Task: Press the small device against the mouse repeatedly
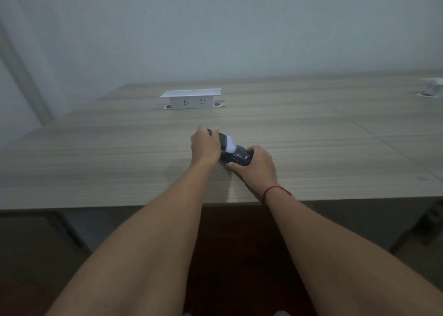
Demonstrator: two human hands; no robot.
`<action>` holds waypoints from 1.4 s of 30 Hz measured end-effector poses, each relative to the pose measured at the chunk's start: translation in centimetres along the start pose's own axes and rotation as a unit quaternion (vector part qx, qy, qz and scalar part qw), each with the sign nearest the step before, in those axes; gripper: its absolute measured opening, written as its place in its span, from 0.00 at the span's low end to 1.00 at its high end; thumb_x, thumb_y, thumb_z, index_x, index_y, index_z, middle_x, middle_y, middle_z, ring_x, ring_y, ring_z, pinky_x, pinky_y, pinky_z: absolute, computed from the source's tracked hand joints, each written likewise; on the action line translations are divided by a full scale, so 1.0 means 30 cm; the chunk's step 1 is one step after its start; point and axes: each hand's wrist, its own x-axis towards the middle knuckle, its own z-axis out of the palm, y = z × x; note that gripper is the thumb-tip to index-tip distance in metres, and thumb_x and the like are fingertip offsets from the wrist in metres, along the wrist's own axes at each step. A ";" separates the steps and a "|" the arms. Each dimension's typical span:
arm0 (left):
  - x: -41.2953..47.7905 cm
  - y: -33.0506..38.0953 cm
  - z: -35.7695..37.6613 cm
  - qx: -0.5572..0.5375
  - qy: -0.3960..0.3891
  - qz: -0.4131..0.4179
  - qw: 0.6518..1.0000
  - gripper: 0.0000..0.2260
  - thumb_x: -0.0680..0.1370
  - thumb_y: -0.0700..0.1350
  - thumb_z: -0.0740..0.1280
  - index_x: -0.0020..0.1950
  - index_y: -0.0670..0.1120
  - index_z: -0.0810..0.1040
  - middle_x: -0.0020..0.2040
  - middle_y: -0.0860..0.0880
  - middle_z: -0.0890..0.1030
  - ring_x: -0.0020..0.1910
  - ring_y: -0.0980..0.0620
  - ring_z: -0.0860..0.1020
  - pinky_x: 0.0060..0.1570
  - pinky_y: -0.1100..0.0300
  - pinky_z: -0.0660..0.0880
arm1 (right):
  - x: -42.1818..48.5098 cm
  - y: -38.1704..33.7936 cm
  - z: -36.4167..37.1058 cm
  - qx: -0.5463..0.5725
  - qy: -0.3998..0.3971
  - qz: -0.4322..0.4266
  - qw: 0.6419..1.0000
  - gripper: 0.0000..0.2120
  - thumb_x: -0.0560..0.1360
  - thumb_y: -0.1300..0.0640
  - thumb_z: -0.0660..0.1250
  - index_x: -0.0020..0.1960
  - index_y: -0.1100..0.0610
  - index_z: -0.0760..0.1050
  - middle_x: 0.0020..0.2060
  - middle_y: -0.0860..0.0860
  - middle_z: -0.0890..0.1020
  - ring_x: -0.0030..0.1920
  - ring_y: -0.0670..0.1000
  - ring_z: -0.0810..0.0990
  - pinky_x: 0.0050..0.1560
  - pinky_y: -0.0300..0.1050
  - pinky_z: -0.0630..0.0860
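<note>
A black device with white lettering (238, 157) lies on the wooden table (119, 162), with a small white piece (230, 145) showing on its upper side. My right hand (256, 165) grips its near end, thumb underneath and fingers over the top. Over its far end sits my left hand (205, 147), fingers curled round a dark part of it. A red string circles my right wrist. Both forearms reach over the table's near edge.
A white pop-up socket box (190, 99) with two outlets stands on the table farther back. A second white box (432, 87) sits at the far right edge. Seams cross the tabletop on the right. Table legs and dark floor lie below the near edge.
</note>
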 end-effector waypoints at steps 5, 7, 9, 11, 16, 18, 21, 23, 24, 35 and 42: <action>0.021 -0.046 -0.028 -0.100 -0.003 -0.038 0.994 0.16 0.80 0.51 0.62 0.36 0.43 0.69 0.33 0.49 0.71 0.34 0.49 0.71 0.34 0.62 0.66 | 0.012 -0.006 -0.006 -0.009 -0.012 0.008 1.000 0.26 0.61 0.42 0.77 0.53 0.52 0.74 0.48 0.49 0.81 0.51 0.52 0.79 0.52 0.53 0.78; 0.010 -0.050 -0.016 -0.099 -0.013 -0.054 0.994 0.15 0.80 0.51 0.62 0.38 0.42 0.73 0.36 0.45 0.77 0.40 0.43 0.75 0.39 0.58 0.68 | 0.015 -0.006 -0.005 -0.013 -0.019 0.008 1.000 0.25 0.63 0.43 0.76 0.55 0.53 0.75 0.50 0.50 0.80 0.52 0.52 0.78 0.54 0.54 0.78; -0.001 -0.059 -0.013 -0.075 0.015 -0.084 0.994 0.16 0.81 0.49 0.62 0.51 0.36 0.78 0.50 0.39 0.81 0.51 0.40 0.79 0.43 0.59 0.68 | 0.020 -0.001 -0.012 -0.022 -0.035 0.002 0.999 0.25 0.65 0.44 0.75 0.58 0.53 0.74 0.53 0.51 0.79 0.55 0.53 0.77 0.56 0.54 0.77; -0.003 -0.083 -0.021 -0.069 0.045 -0.106 0.991 0.16 0.81 0.48 0.61 0.55 0.35 0.76 0.54 0.38 0.80 0.55 0.40 0.79 0.44 0.59 0.67 | 0.028 0.002 -0.026 -0.034 -0.059 -0.006 0.998 0.25 0.68 0.47 0.74 0.61 0.55 0.73 0.56 0.53 0.78 0.58 0.55 0.76 0.59 0.55 0.75; 0.004 -0.098 -0.019 -0.128 0.024 -0.103 0.986 0.18 0.80 0.51 0.61 0.54 0.35 0.76 0.50 0.41 0.80 0.51 0.43 0.79 0.43 0.59 0.68 | 0.038 -0.018 -0.035 -0.073 -0.092 -0.013 0.993 0.37 0.71 0.45 0.71 0.74 0.54 0.61 0.69 0.56 0.69 0.69 0.58 0.68 0.68 0.54 0.68; -0.002 -0.098 -0.013 -0.118 0.023 -0.102 0.988 0.19 0.81 0.51 0.60 0.56 0.35 0.76 0.54 0.40 0.81 0.51 0.43 0.78 0.44 0.58 0.68 | 0.032 -0.031 -0.034 -0.111 -0.088 -0.012 0.990 0.36 0.71 0.43 0.70 0.74 0.52 0.61 0.68 0.56 0.68 0.68 0.57 0.67 0.66 0.53 0.68; -0.006 -0.108 -0.024 -0.062 0.045 -0.094 0.993 0.17 0.82 0.49 0.59 0.57 0.35 0.75 0.57 0.39 0.80 0.47 0.47 0.75 0.44 0.59 0.67 | 0.055 -0.031 -0.054 -0.119 -0.121 -0.020 0.985 0.30 0.73 0.46 0.70 0.72 0.51 0.65 0.65 0.56 0.70 0.66 0.57 0.68 0.66 0.52 0.69; 0.001 -0.123 -0.038 -0.061 0.065 -0.098 0.991 0.17 0.82 0.48 0.59 0.58 0.35 0.75 0.57 0.38 0.79 0.49 0.45 0.76 0.45 0.59 0.66 | 0.087 -0.024 -0.081 -0.089 -0.177 -0.028 0.980 0.32 0.72 0.51 0.72 0.73 0.52 0.65 0.67 0.55 0.71 0.67 0.57 0.69 0.68 0.53 0.69; 0.004 -0.129 -0.043 -0.074 0.073 -0.098 0.990 0.17 0.82 0.48 0.59 0.58 0.35 0.74 0.56 0.39 0.79 0.49 0.45 0.76 0.45 0.59 0.67 | 0.098 -0.023 -0.094 -0.069 -0.203 -0.026 0.977 0.33 0.72 0.55 0.72 0.74 0.53 0.64 0.68 0.55 0.71 0.68 0.57 0.70 0.68 0.51 0.69; 0.003 -0.138 -0.032 -0.081 0.048 -0.044 0.995 0.16 0.81 0.50 0.60 0.56 0.37 0.76 0.47 0.46 0.76 0.44 0.51 0.73 0.42 0.64 0.65 | 0.053 -0.053 -0.029 -0.058 0.005 0.089 0.994 0.39 0.65 0.30 0.67 0.65 0.56 0.70 0.62 0.55 0.77 0.62 0.58 0.75 0.62 0.55 0.72; 0.032 -0.130 -0.022 -0.144 0.014 -0.066 0.987 0.18 0.80 0.54 0.59 0.36 0.43 0.70 0.32 0.49 0.71 0.36 0.47 0.71 0.34 0.58 0.67 | 0.063 -0.006 -0.036 0.134 -0.056 0.044 0.988 0.24 0.72 0.46 0.71 0.62 0.58 0.75 0.55 0.51 0.79 0.54 0.50 0.77 0.57 0.46 0.74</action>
